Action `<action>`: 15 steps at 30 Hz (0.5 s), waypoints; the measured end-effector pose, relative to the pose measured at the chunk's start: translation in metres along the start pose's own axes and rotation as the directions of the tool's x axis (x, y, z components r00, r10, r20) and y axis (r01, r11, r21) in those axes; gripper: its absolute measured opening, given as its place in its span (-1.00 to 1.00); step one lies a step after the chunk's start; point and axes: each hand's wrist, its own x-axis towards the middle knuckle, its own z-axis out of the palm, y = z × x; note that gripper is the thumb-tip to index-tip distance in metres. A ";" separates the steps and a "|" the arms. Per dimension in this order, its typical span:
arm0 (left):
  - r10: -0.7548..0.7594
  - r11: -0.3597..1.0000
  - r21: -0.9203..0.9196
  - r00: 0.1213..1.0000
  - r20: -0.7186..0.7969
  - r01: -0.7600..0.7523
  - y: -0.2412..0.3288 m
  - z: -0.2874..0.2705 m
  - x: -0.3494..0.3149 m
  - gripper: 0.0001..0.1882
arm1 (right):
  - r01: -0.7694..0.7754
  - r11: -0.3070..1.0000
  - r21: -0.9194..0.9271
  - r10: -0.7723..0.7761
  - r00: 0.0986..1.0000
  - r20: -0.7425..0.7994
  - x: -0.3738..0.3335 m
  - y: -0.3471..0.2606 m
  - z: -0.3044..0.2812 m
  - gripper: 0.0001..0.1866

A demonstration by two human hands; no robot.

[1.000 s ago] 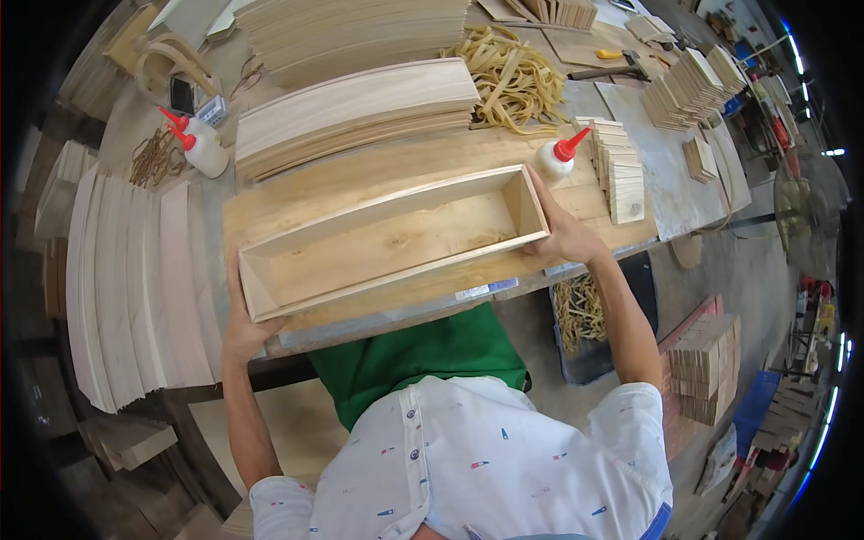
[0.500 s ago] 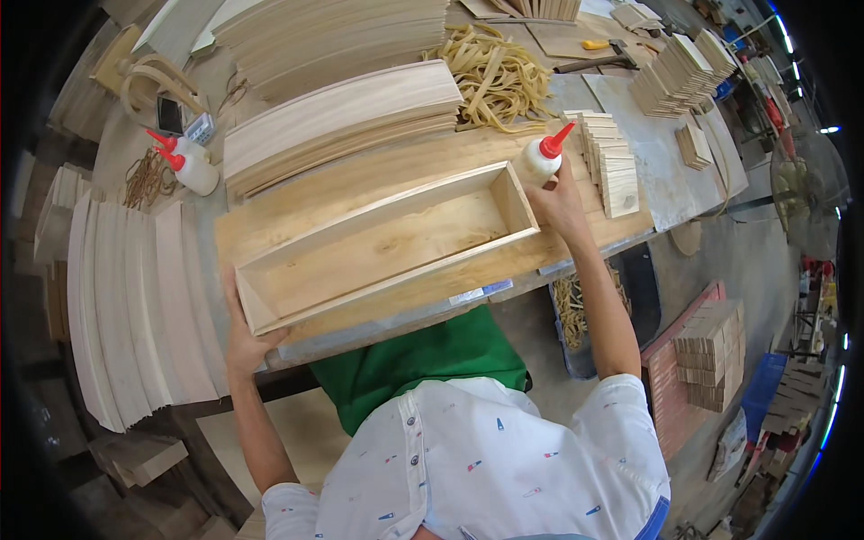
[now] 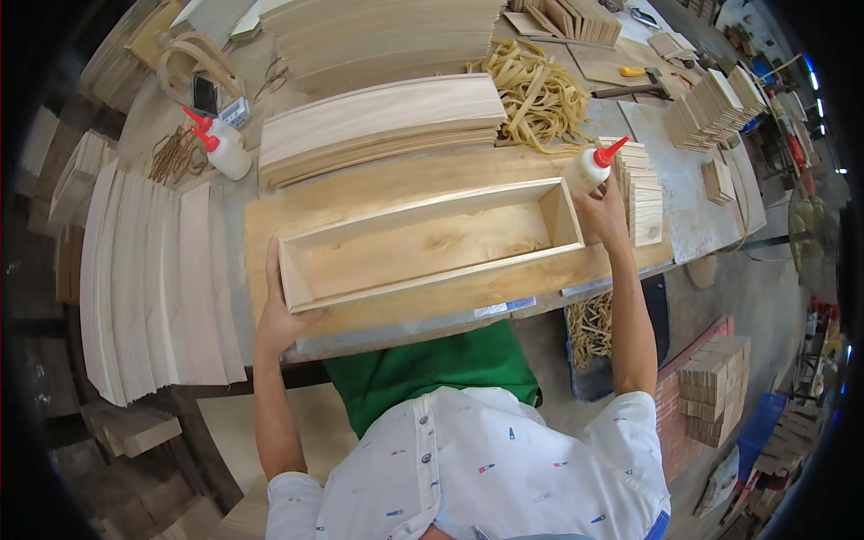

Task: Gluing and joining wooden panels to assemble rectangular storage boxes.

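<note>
Now that my right hand (image 3: 605, 218) has left the box (image 3: 423, 220) and wrapped round the white bottle (image 3: 585, 172) beside it, only my left (image 3: 283, 319) grips the box on the board (image 3: 423, 304), steadying it.

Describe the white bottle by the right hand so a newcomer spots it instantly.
On the grey-topped workbench, find the long, open, pale wooden box. Just past its right end, at the person's right hand, is the white, red-tipped plastic bottle. Unlike the two similar bottles paired at the upper left, it is on its own, close to the box.
</note>
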 end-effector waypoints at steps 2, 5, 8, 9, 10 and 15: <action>0.036 0.999 0.027 0.999 -0.001 -0.036 0.001 -0.002 -0.007 0.19 | 0.039 0.998 -0.043 -0.044 0.991 -0.125 -0.010 0.003 -0.015 -0.53; 0.062 0.998 0.026 0.993 -0.099 -0.060 -0.009 -0.016 -0.030 0.01 | 0.129 0.987 0.095 -0.106 0.970 -0.217 -0.031 -0.032 -0.033 -0.71; -0.010 0.999 -0.037 0.938 -0.348 -0.003 -0.003 -0.024 -0.043 -0.32 | 0.202 0.979 -0.039 -0.202 0.979 -0.019 -0.029 -0.093 -0.011 -0.82; -0.050 0.997 -0.068 0.897 -0.440 0.022 -0.002 -0.027 -0.046 -0.45 | 0.232 0.970 -0.074 -0.228 0.972 0.059 -0.017 -0.103 0.001 -0.82; -0.090 0.994 -0.105 0.847 -0.524 0.040 -0.002 -0.029 -0.047 -0.57 | 0.267 0.951 -0.153 -0.248 0.959 0.135 -0.001 -0.113 0.013 -0.77; -0.079 0.996 -0.075 0.791 -0.607 0.042 -0.007 -0.023 -0.058 -0.78 | 0.156 0.746 -0.647 0.042 0.959 0.279 0.111 -0.123 0.079 -0.64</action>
